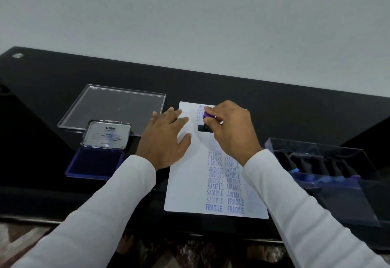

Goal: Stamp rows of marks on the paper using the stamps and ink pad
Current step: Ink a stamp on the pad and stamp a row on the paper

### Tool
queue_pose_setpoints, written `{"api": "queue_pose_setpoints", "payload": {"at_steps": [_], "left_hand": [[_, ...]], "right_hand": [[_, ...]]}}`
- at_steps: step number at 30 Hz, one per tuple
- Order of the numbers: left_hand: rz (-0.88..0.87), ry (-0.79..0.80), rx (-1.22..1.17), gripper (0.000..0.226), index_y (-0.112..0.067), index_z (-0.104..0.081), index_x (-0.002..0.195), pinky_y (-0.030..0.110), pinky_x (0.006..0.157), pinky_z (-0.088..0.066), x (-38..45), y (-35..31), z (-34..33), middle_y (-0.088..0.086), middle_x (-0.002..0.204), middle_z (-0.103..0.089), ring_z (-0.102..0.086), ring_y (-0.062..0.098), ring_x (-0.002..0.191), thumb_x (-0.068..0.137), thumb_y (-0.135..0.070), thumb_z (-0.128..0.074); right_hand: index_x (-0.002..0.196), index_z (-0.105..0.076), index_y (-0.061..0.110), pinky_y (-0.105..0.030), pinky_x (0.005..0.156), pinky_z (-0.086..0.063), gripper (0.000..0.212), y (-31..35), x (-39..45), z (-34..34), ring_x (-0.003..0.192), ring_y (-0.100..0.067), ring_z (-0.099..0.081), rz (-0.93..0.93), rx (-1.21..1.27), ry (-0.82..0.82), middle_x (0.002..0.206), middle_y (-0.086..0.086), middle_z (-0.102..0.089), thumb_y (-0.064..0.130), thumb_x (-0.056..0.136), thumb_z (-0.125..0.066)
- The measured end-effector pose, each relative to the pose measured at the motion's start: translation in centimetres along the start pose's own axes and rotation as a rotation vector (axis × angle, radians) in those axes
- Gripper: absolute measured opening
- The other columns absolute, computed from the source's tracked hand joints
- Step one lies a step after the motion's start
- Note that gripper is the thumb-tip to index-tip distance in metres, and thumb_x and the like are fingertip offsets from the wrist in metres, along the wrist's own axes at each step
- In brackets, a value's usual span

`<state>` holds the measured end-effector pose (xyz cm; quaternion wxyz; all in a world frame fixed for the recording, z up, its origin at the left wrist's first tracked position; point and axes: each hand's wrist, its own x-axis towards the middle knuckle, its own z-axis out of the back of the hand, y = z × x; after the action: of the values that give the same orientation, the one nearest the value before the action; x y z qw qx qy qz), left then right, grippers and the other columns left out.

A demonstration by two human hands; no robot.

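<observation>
Head view: right hand (230, 130) pinching a purple-handled stamp (207, 122), its black base down on the upper part of the white paper (185, 183). Left hand (166, 138) flat, fingers spread wide, pressing the paper's left edge. Blue rows on the sheet reading SAMPLE, AMENDED, AIR MAIL, FRAGILE. Open blue ink pad (95, 162) with raised lid left of the paper, just before a clear tray lid (114, 107). Clear stamp box (329, 162) at right on the black table (274, 98).
</observation>
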<state>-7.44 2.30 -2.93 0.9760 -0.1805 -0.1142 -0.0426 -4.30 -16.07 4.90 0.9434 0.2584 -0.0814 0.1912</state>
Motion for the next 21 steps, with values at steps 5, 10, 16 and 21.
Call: {"api": "queue_pose_setpoints", "payload": {"at_steps": [5, 10, 16, 21], "left_hand": [[0.004, 0.007, 0.035, 0.055, -0.024, -0.059, 0.138, 0.054, 0.123, -0.017, -0.3, 0.4, -1.1, 0.0, 0.152, -0.048, -0.036, 0.022, 0.146, 0.095, -0.052, -0.041], [-0.005, -0.008, 0.052, 0.053, -0.023, -0.06, 0.137, 0.055, 0.123, -0.018, -0.4, 0.6, -1.3, 0.0, 0.151, -0.049, -0.04, 0.022, 0.144, 0.095, -0.052, -0.043], [-0.012, -0.02, 0.057, 0.053, -0.022, -0.061, 0.136, 0.056, 0.122, -0.019, -0.3, 0.8, -1.6, 0.001, 0.149, -0.051, -0.043, 0.022, 0.142, 0.095, -0.052, -0.044], [-0.015, -0.037, 0.06, 0.052, -0.022, -0.062, 0.135, 0.055, 0.122, -0.02, -0.3, 0.9, -1.8, 0.001, 0.148, -0.052, -0.044, 0.022, 0.14, 0.095, -0.051, -0.045]], "right_hand": [[0.128, -0.067, 0.017, -0.018, 0.088, -0.044, 0.034, -0.3, 0.3, -0.8, 0.101, -0.015, -0.062, 0.004, 0.01, 0.013, 0.118, -0.002, -0.065, 0.03, 0.097, -0.062], [0.124, -0.069, 0.015, -0.021, 0.086, -0.046, 0.031, -0.7, 0.4, -1.6, 0.097, -0.017, -0.062, 0.036, 0.012, 0.0, 0.112, -0.003, -0.066, 0.028, 0.096, -0.063], [0.122, -0.07, 0.014, -0.023, 0.086, -0.046, 0.029, -1.1, 0.6, -2.2, 0.095, -0.018, -0.062, 0.042, 0.039, -0.01, 0.109, -0.004, -0.066, 0.024, 0.096, -0.064], [0.123, -0.07, 0.014, -0.023, 0.087, -0.047, 0.029, -1.3, 0.8, -2.5, 0.096, -0.017, -0.062, 0.04, 0.034, -0.016, 0.111, -0.004, -0.067, 0.024, 0.096, -0.064]]}}
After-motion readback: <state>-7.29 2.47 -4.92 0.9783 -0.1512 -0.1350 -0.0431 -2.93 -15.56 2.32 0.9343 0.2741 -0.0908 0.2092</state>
